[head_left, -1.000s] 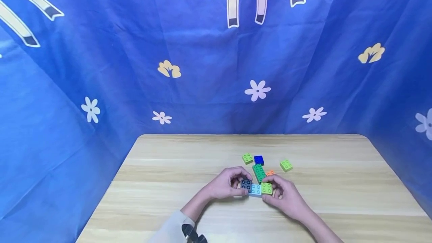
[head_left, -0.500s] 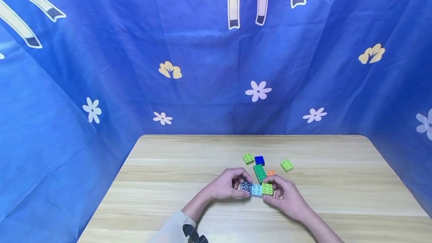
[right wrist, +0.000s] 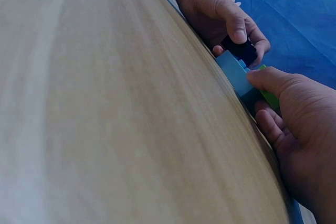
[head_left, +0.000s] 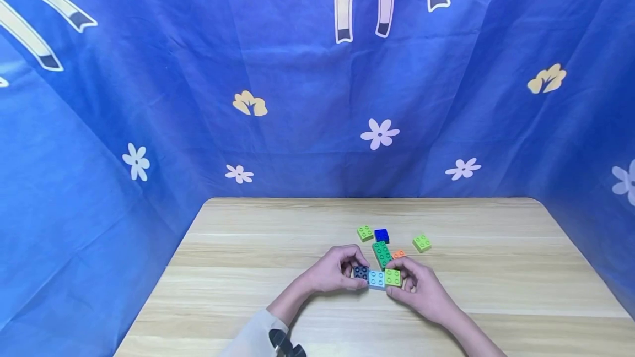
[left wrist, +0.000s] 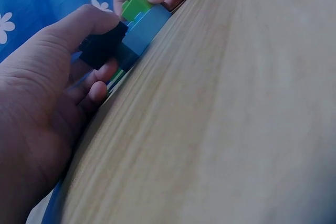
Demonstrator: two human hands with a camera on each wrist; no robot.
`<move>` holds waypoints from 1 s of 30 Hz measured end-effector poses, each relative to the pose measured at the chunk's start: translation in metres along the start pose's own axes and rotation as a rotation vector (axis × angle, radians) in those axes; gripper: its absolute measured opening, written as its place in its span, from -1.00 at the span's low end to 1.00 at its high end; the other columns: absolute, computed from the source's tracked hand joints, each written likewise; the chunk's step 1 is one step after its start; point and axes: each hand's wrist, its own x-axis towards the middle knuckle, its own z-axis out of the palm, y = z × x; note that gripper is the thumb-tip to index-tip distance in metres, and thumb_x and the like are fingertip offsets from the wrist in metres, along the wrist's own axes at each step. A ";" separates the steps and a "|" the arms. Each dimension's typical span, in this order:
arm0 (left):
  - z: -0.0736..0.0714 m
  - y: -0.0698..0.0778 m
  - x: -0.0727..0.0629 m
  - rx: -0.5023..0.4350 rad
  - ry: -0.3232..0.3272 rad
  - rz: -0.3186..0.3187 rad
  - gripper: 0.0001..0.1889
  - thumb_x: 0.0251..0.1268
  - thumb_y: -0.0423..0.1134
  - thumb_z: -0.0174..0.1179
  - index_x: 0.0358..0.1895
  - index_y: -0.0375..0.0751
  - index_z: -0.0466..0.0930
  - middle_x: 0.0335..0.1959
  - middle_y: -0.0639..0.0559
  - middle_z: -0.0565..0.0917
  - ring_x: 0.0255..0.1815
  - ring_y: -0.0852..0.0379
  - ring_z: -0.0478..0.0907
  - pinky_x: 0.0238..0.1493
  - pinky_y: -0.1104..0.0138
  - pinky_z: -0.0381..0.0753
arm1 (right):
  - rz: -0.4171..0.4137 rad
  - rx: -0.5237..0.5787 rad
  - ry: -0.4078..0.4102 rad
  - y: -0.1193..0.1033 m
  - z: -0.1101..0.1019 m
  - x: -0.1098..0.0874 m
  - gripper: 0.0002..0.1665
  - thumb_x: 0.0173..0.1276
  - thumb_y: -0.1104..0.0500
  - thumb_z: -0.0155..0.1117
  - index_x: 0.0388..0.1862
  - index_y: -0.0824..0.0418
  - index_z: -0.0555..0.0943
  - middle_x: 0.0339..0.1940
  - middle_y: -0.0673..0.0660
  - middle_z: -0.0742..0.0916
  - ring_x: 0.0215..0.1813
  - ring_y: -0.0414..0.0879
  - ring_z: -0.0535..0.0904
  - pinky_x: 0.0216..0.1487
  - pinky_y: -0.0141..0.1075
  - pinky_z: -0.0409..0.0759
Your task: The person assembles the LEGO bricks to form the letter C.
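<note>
A light blue brick (head_left: 377, 279) sits low on the table between my two hands, its middle studs bare. My left hand (head_left: 333, 272) pinches a black brick (head_left: 361, 274) at its left end, thumb in front and fingers behind. In the left wrist view that black brick (left wrist: 102, 46) looks slightly tilted; whether it is fully seated cannot be told. On the right end stands a lime green brick (head_left: 393, 277), which my right hand (head_left: 419, 287) holds between thumb and fingers. The right wrist view shows the thumb pressing near the light blue brick (right wrist: 234, 73).
Just behind the hands lie a long green brick (head_left: 382, 254) and an orange brick (head_left: 399, 255), partly hidden. Farther back are a dark blue brick (head_left: 381, 235) and a lime brick (head_left: 365, 233). Another lime brick (head_left: 421, 243) lies right on the wooden table (head_left: 258, 236).
Both hands keep their grips and stay almost in place. The black brick dips a little, then rises slightly at the light blue brick's left end. The loose bricks stay put.
</note>
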 end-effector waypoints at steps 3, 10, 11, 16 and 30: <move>0.000 0.000 -0.001 0.006 0.000 -0.005 -0.68 0.12 -0.35 0.58 -0.08 -0.09 0.70 -0.28 0.21 0.66 -0.45 0.33 0.46 -0.43 0.50 0.48 | -0.001 0.004 0.003 0.001 0.001 0.000 -0.49 0.22 0.18 0.66 0.12 0.05 0.65 -0.29 0.06 0.65 -0.45 -0.26 0.50 -0.47 -0.37 0.55; 0.000 0.003 -0.001 0.006 0.005 -0.019 -0.67 0.11 -0.36 0.59 -0.07 -0.08 0.72 -0.29 0.22 0.66 -0.46 0.32 0.45 -0.43 0.51 0.44 | 0.000 -0.006 0.009 0.001 0.002 0.000 -0.49 0.21 0.17 0.67 0.11 0.03 0.66 -0.31 0.05 0.63 -0.44 -0.25 0.50 -0.47 -0.37 0.55; 0.000 0.004 -0.001 0.009 0.007 -0.020 -0.67 0.11 -0.36 0.59 -0.07 -0.07 0.72 -0.30 0.22 0.66 -0.46 0.31 0.45 -0.43 0.51 0.43 | -0.001 -0.005 0.009 0.001 0.001 0.000 -0.49 0.21 0.18 0.66 0.11 0.04 0.66 -0.31 0.06 0.63 -0.44 -0.25 0.50 -0.47 -0.37 0.55; 0.001 0.008 -0.001 0.020 0.004 -0.022 -0.66 0.11 -0.36 0.59 -0.07 -0.09 0.71 -0.29 0.22 0.67 -0.45 0.31 0.45 -0.44 0.51 0.42 | -0.005 -0.007 0.010 0.001 0.001 0.000 -0.48 0.21 0.18 0.66 0.12 0.07 0.66 -0.31 0.05 0.63 -0.45 -0.25 0.50 -0.47 -0.37 0.55; 0.001 0.008 -0.002 -0.007 0.011 -0.036 -0.68 0.13 -0.33 0.60 -0.06 -0.07 0.75 -0.35 0.12 0.67 -0.49 0.33 0.43 -0.47 0.51 0.42 | -0.006 -0.013 0.007 0.003 0.001 0.000 -0.49 0.21 0.17 0.66 0.11 0.05 0.66 -0.31 0.04 0.64 -0.45 -0.25 0.51 -0.46 -0.36 0.56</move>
